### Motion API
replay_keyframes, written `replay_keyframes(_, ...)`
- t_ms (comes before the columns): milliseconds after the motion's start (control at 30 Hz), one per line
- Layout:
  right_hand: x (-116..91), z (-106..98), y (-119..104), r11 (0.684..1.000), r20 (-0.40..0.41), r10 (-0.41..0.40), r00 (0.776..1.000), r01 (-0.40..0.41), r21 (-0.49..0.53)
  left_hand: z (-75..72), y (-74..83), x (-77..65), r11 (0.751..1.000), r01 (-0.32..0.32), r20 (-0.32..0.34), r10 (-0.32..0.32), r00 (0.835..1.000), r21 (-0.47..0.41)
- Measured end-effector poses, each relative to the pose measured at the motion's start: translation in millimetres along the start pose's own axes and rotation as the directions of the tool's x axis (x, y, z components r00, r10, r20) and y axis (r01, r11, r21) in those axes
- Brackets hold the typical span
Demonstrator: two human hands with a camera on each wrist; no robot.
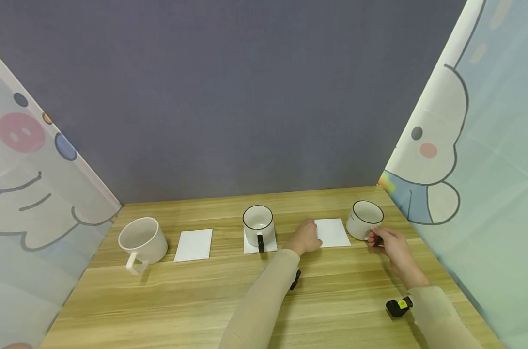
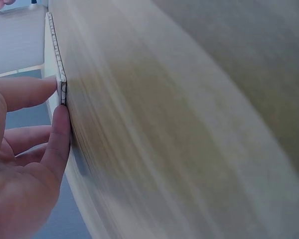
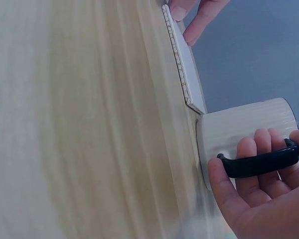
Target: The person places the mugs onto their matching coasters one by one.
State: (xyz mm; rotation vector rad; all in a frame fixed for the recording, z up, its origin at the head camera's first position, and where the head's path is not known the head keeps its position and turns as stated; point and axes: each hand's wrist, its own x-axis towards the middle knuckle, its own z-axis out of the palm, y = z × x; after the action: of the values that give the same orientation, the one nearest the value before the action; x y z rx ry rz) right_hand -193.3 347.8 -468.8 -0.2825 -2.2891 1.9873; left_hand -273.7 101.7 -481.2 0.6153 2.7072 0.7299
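With your right hand you are gripping the black handle of the mug, which is standing just right of the white coaster your left hand is pinching. You are probably handling stiff, chippable ware, so the handle is offering the surest hold.

The head camera looks from above, forward and down over the table; each wrist camera sits low and very near, its picture turned sideways, the left facing the left hand, the right the right hand; both wrist views share the white coaster and the mug.
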Motion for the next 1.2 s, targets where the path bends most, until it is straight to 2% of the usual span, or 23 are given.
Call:
replay_keyframes(267,-2,0,-2,1.0,0.022,0.004,1.0,-0.004,0.01,2.3,-0.9,0.0,0.999,0.02,-0.001,-0.02,1.0,-0.043)
replay_keyframes(433,-1,0,-6,0.999,0.036,0.028,0.999,-0.028,0.018,2.1,0.4,-0.5,0.999,0.018,0.002,-0.017,1.0,-0.039)
replay_keyframes(733,-1,1,-12,0.999,0.049,0.014,0.999,-0.015,0.032,0.0,2.1,-2.4,0.997,0.027,0.004,-0.027,1.0,-0.076)
replay_keyframes(1000,-4,4,-15,0.996,0.009,0.009,1.0,-0.009,0.094,2.3,-0.9,-0.8,0.996,0.025,0.002,-0.025,1.0,-0.08)
replay_keyframes(1200,-7,6,-18,0.982,-0.045,-0.006,0.999,0.014,0.189,3.2,-0.1,-0.8,0.998,0.014,-0.005,-0.014,1.0,-0.069)
